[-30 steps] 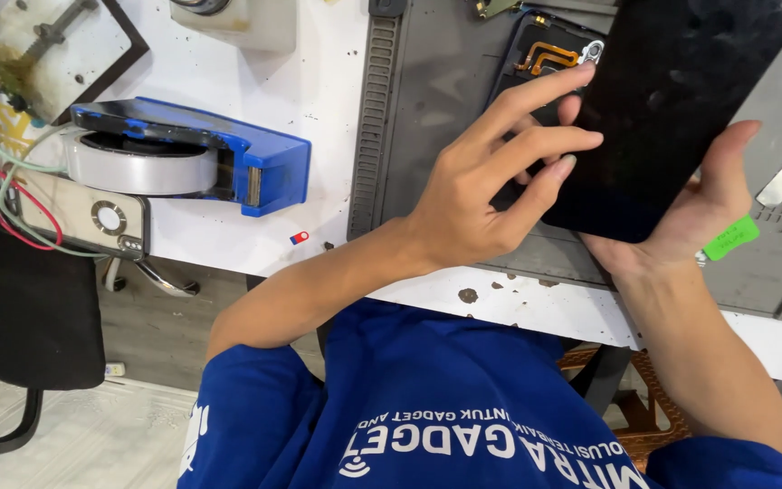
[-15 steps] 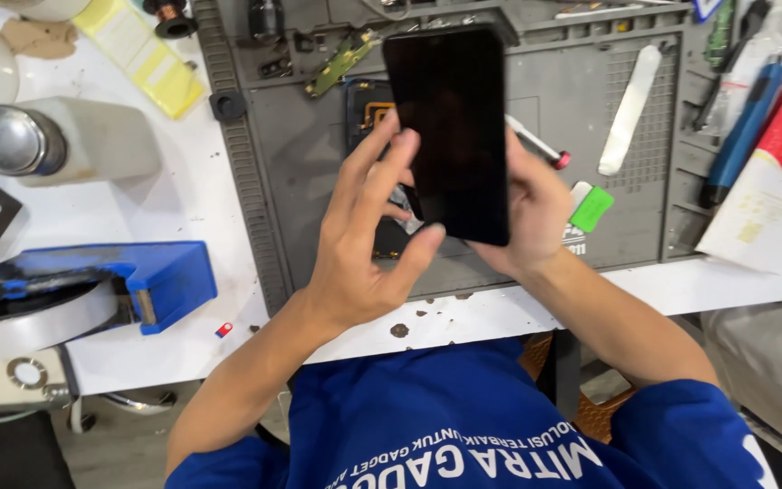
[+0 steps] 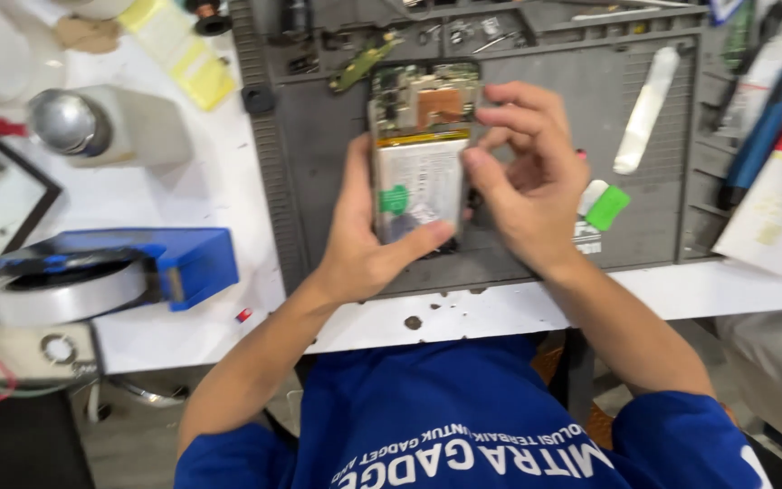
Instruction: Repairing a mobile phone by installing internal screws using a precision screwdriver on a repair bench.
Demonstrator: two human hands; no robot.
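holding the opened phone (image 3: 423, 154) in my left hand (image 3: 364, 244), thumb clamped at 6 o'clock; right hand (image 3: 522, 181) pinches its 3 o'clock edge. mid-inspection i'd say, next needs steady fingertip work.

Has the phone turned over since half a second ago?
Yes. The phone now shows its open inside, not its black screen, above the grey mat.

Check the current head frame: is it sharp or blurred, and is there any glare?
Head view: motion blur softens the left hand, right hand and opened phone; the white tabletop looks bright and washed out; lighting is even, with no hard shadows.
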